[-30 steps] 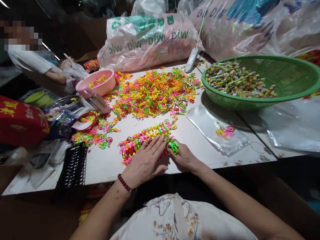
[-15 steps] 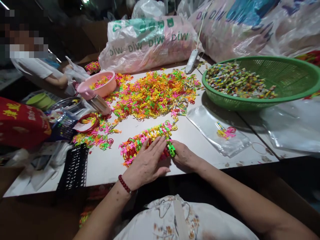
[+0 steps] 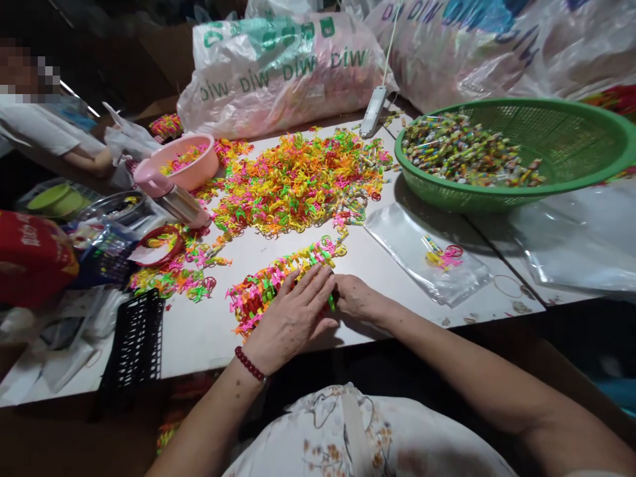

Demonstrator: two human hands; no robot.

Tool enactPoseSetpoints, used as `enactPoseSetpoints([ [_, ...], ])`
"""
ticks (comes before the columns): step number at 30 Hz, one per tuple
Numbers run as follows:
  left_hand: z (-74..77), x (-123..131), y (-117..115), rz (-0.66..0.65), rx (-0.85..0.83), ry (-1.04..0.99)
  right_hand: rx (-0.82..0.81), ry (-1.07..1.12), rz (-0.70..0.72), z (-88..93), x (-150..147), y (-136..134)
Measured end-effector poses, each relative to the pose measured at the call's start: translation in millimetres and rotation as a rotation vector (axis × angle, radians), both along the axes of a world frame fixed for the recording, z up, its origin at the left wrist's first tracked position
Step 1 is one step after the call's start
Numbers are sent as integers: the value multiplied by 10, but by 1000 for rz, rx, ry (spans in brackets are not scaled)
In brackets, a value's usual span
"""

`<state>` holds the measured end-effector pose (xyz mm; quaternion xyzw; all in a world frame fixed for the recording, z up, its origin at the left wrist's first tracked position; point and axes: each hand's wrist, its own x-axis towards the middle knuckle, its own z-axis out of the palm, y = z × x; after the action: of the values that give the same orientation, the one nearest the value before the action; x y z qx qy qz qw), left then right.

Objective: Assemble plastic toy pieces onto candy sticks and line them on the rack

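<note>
Rows of small colourful plastic pieces (image 3: pixel 258 286) lie packed together near the table's front edge. My left hand (image 3: pixel 293 308) rests flat over their right part, fingers stretched out and thumb apart. Against the right end of the rows is my right hand (image 3: pixel 355 296), its fingers curled; what they hold, if anything, is hidden behind the left hand and the pieces. Beyond them spreads a large loose heap of similar pieces (image 3: pixel 283 185). A clear bag (image 3: pixel 427 265) with a few pieces on top lies to the right.
A green basket (image 3: pixel 571 142) of wrapped sticks stands at the right. At the left are a pink bowl (image 3: pixel 201 162), a metal-and-pink cup (image 3: pixel 181 205) and a black rack (image 3: pixel 132 338). Large plastic sacks (image 3: pixel 283 79) line the back. Another person (image 3: pixel 40 126) is at the far left.
The view has shifted slightly. My right hand has moved in closer to my left, and the green pieces beside its fingers are now mostly hidden.
</note>
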<state>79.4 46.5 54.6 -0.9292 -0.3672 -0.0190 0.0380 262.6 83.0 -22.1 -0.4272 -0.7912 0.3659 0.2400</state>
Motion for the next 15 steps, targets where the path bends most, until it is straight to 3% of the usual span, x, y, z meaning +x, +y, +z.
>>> enactPoseSetpoints([
  [5, -67, -29, -6, 26, 28, -18, 44, 122, -110, -93, -18, -97],
  [9, -79, -15, 3, 14, 24, 15, 113, 114, -53, -170, -19, -88],
  [15, -56, 34, 11, 19, 25, 30, 13, -25, -5, -99, -22, 27],
])
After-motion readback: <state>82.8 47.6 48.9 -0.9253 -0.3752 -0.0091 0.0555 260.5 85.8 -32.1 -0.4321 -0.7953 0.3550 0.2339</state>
